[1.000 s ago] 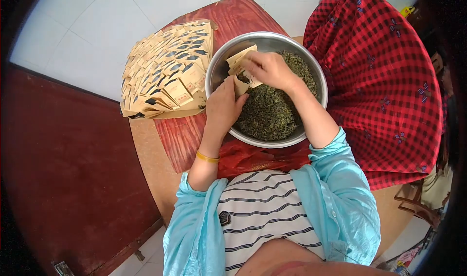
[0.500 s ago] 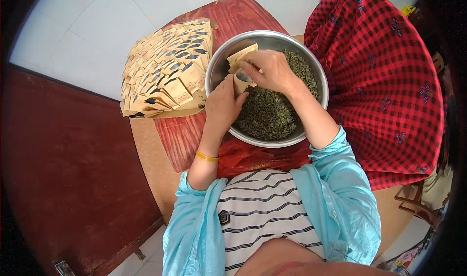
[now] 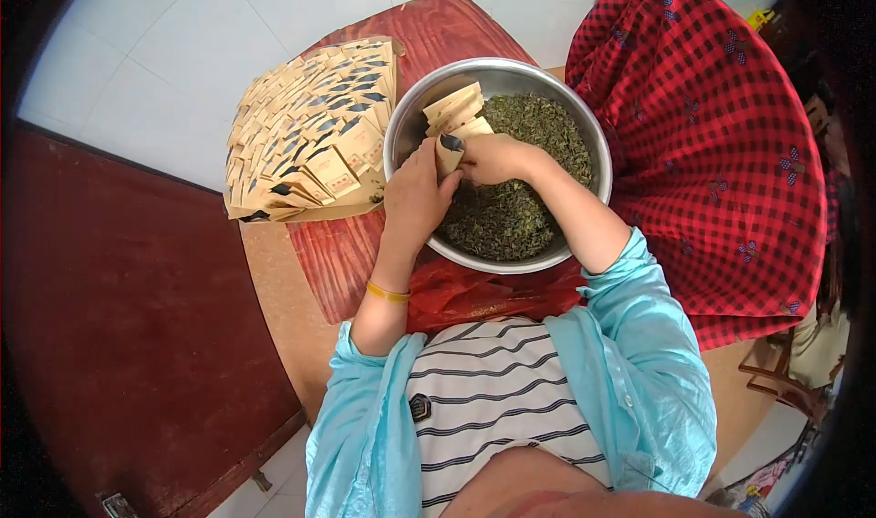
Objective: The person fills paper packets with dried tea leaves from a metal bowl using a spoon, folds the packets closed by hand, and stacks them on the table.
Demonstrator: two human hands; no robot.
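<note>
A wide metal bowl (image 3: 598,194) holds a heap of dried green leaves (image 3: 511,221). Over its left side, my left hand (image 3: 417,189) is closed round a small tan paper packet (image 3: 448,157), whose dark mouth faces up. My right hand (image 3: 493,159) is beside that packet, low over the leaves; its fingertips are tucked down and partly hidden, so what they hold cannot be made out. Several more tan packets (image 3: 453,109) lie inside the bowl against its upper left wall, just beyond my hands.
A cardboard tray (image 3: 342,211) full of upright tan packets (image 3: 319,107) stands left of the bowl on a red wooden board (image 3: 333,267). Red checked cloth (image 3: 712,171) bulges at the right. Red plastic (image 3: 493,296) lies between the bowl and my body.
My right hand has moved down from above the packets in the bowl to beside the held packet, uncovering those packets. My left hand keeps its hold and has barely moved.
</note>
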